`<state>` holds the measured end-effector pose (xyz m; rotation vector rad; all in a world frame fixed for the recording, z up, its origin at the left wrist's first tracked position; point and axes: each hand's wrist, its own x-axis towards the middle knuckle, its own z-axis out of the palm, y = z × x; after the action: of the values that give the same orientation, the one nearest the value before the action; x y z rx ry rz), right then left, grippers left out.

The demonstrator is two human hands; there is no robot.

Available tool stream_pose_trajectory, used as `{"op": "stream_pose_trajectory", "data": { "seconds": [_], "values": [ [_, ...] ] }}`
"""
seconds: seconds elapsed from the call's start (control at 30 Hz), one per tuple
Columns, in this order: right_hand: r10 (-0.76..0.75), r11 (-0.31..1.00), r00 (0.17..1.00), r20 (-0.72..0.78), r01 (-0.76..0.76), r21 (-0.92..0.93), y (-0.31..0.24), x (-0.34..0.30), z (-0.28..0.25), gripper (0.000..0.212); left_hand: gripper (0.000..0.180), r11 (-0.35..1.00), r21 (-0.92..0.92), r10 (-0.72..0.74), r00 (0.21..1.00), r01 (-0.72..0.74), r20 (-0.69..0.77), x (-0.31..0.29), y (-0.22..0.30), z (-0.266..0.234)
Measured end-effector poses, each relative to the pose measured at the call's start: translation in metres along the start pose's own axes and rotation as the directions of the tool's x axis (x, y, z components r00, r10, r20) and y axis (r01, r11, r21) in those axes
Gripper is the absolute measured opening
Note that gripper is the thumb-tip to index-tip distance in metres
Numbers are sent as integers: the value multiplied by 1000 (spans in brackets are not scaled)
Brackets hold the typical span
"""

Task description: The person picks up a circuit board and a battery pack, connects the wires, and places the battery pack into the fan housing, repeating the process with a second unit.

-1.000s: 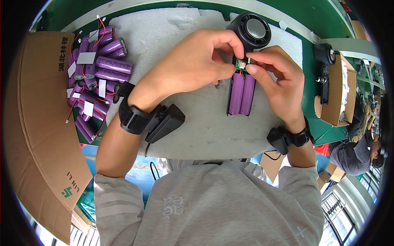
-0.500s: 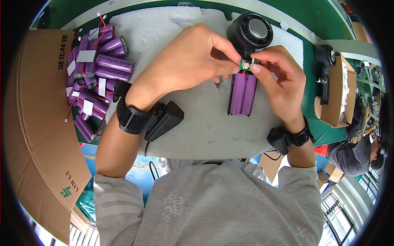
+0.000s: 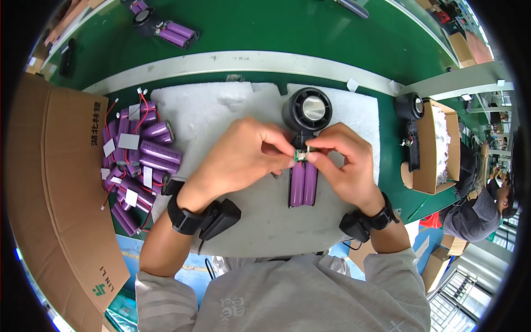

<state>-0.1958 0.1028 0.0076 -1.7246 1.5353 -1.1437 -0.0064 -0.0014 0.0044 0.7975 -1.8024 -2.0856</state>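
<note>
The view has pulled back and tipped up since a second ago: more of the green desk (image 3: 249,33) shows beyond the work now, and both hands sit lower and smaller in the picture, yet the pinch itself has not let go. The left hand (image 3: 238,160) has thumb and forefinger closed on the small green circuit board (image 3: 300,155), and the right hand (image 3: 345,166) nips it from the other side, fingertips nearly touching. Holding it from both sides looks meant to steady so small a part right above the purple battery pair (image 3: 302,183), which lies on the white foam mat (image 3: 221,110) just below the round black fan head (image 3: 307,109). The red lead under the board seems short, which would explain why the board stays so close to the cells. To the left a heap of loose purple batteries (image 3: 135,166) waits beside the cardboard sheet (image 3: 55,182), within easy reach.
</note>
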Motion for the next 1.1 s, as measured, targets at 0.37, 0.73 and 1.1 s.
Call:
{"op": "stream_pose_trajectory", "data": {
  "seconds": [0.37, 0.73, 1.1],
  "values": [
    [8, 1000, 1000, 5, -8, 20, 2, 4, -4, 18, 7, 995, 95, -30, 999, 28, 18, 6, 4, -6],
    [16, 1000, 1000, 20, -16, -17, -1, 4, -2, 18, 16, 996, -78, -35, 998, 39, 48, 9, 5, -2],
    [7, 998, 997, -73, -11, -64, 3, 3, 0, 23, 19, 998, -1, -57, 996, 57, 72, 8, 2, -3]
  ]
}}
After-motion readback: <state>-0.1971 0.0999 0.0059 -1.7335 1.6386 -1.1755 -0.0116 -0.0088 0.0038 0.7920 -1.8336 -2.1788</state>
